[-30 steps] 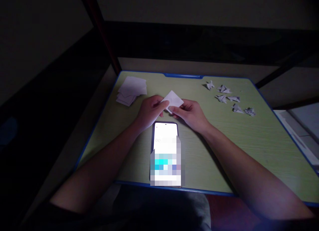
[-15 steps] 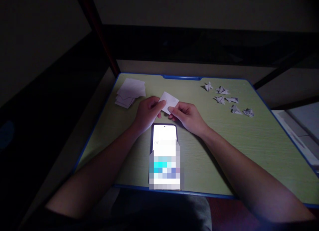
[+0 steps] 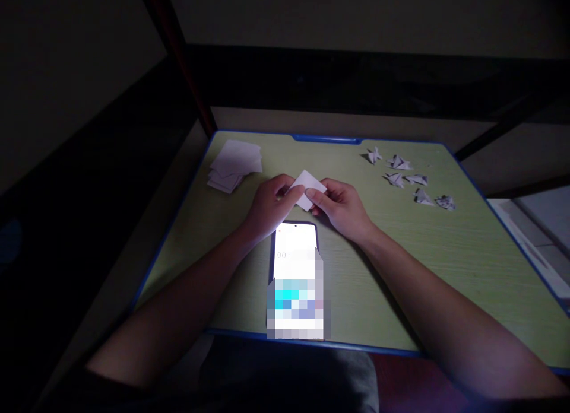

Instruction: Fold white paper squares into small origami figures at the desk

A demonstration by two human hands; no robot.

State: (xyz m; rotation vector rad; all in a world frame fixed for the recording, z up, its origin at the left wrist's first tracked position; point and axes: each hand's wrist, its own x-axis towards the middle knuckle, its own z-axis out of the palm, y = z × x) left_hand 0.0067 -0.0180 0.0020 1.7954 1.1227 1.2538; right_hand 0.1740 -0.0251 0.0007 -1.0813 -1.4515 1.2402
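Observation:
Between my hands is a small white square of folded paper (image 3: 307,180), turned so that one corner points away from me. My left hand (image 3: 272,204) grips its left side, thumb on top and fingers underneath. My right hand (image 3: 345,204) pinches the right side the same way. The two thumb tips nearly meet over the middle of the paper. Both hands are closed on it, just above the table, and the fingers below are mostly hidden.
A lit phone (image 3: 296,241) lies on the green table (image 3: 374,294) in front of me. A stack of white paper sheets (image 3: 236,156) is at the back left. Several folded paper figures (image 3: 416,180) stand at the back right. A blue rim (image 3: 327,139) edges the table.
The paper has shifted slightly to the right along with my left hand. My thumbs have come closer together on it.

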